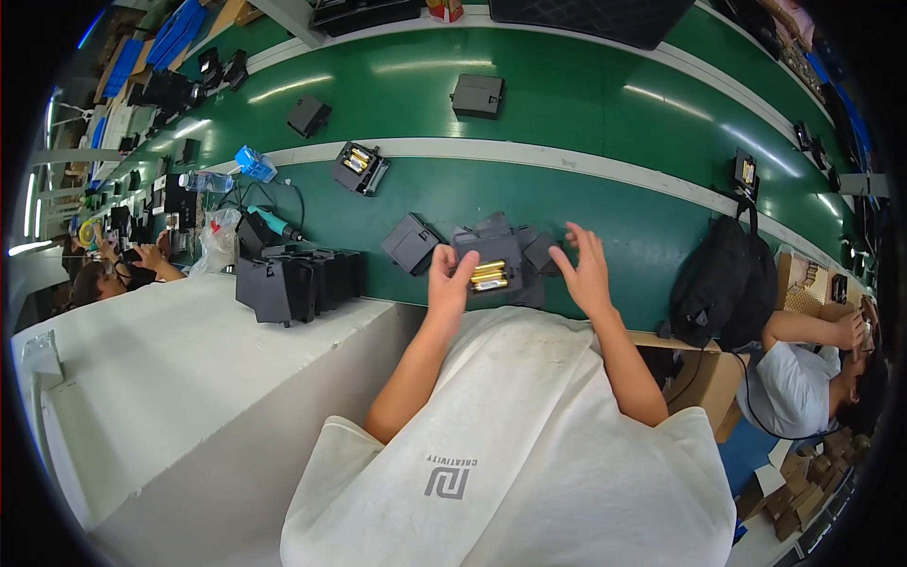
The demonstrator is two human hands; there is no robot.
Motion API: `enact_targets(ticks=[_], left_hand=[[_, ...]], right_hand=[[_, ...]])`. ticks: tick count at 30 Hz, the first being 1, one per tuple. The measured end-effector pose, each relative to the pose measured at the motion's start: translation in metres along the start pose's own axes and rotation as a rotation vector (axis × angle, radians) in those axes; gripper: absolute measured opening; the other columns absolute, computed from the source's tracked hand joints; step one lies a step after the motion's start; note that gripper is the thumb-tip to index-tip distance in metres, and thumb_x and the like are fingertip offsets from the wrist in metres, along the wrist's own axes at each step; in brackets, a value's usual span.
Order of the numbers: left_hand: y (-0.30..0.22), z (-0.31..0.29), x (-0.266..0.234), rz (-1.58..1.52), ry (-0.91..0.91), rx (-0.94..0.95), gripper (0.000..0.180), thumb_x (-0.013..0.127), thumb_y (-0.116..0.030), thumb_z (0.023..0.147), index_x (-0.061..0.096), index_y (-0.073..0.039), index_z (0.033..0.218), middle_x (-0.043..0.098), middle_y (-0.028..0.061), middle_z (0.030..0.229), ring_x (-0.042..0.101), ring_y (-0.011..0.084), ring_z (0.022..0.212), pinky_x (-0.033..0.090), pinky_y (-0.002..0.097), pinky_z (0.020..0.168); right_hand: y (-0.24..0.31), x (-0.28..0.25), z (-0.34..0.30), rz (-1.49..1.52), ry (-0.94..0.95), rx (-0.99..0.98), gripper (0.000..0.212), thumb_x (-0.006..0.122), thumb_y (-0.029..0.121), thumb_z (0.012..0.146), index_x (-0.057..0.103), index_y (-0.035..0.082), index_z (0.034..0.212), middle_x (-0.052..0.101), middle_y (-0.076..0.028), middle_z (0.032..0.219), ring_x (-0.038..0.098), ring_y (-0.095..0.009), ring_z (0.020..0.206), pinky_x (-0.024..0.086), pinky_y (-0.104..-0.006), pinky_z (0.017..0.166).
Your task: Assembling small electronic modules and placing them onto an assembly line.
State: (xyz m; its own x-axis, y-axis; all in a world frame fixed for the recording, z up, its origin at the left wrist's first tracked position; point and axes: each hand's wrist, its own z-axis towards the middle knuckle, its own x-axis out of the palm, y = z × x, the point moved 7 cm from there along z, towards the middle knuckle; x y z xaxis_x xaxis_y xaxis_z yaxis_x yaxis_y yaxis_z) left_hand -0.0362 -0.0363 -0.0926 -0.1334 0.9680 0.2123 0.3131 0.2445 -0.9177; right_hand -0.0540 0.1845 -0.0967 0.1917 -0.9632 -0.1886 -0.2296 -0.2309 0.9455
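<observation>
My left hand (449, 281) grips the left side of a dark grey plastic battery case (485, 247), thumb on top. Several gold batteries (489, 275) sit side by side in its near part. My right hand (588, 272) is raised just right of the case, fingers apart, with nothing in it. Between the case and that hand is a smaller dark grey piece (539, 251); whether it is attached to the case I cannot tell. Another dark grey case (412, 244) lies on the green bench (624, 213), left of my left hand.
Black plastic housings (300, 282) are piled on a white block (179, 378) at left. Near them lie a teal-handled tool (272, 222) and a clear bag (217, 241). A battery-filled case (360, 168) lies farther off. At right are a black backpack (726, 279) and a seated person (798, 373).
</observation>
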Motion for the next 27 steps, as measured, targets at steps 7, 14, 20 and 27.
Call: enact_targets(ticks=[7,14,20,27], left_hand=[[0.006,-0.003,-0.031,-0.192,-0.14,-0.162,0.021,0.058,-0.015,0.093,0.038,-0.013,0.091,0.046,0.0005,0.088,0.043,0.0094,0.077,0.036,0.0222,0.069],[0.002,-0.002,-0.009,-0.25,-0.022,-0.123,0.015,0.053,-0.012,0.096,0.038,-0.013,0.098,0.046,0.0004,0.09,0.046,0.0089,0.077,0.04,0.0215,0.067],[0.001,0.006,0.004,-0.085,0.095,0.001,0.018,0.053,-0.008,0.095,0.036,-0.011,0.101,0.043,0.0028,0.097,0.045,0.0116,0.085,0.039,0.0243,0.078],[-0.008,0.006,0.027,-0.021,0.225,0.022,0.021,0.052,-0.006,0.094,0.034,-0.009,0.104,0.04,0.0039,0.1,0.044,0.0128,0.089,0.038,0.026,0.084]], right_hand=[[0.01,0.006,0.0,-0.997,-0.106,-0.463,0.047,0.065,0.016,0.083,0.051,0.008,0.127,0.054,-0.008,0.107,0.053,-0.025,0.093,0.04,-0.035,0.087],[-0.02,0.003,0.017,-0.575,-0.034,-0.197,0.05,0.066,0.008,0.081,0.052,0.009,0.129,0.053,-0.006,0.102,0.053,-0.021,0.093,0.04,-0.0337,0.087],[0.013,-0.012,0.009,0.103,0.073,0.051,0.053,0.065,0.0,0.079,0.05,0.008,0.129,0.054,-0.003,0.1,0.051,-0.015,0.089,0.042,-0.0293,0.079],[0.069,0.004,-0.004,0.122,0.18,0.058,0.053,0.062,-0.002,0.079,0.049,0.007,0.13,0.056,-0.005,0.104,0.049,-0.014,0.078,0.044,-0.0277,0.07]])
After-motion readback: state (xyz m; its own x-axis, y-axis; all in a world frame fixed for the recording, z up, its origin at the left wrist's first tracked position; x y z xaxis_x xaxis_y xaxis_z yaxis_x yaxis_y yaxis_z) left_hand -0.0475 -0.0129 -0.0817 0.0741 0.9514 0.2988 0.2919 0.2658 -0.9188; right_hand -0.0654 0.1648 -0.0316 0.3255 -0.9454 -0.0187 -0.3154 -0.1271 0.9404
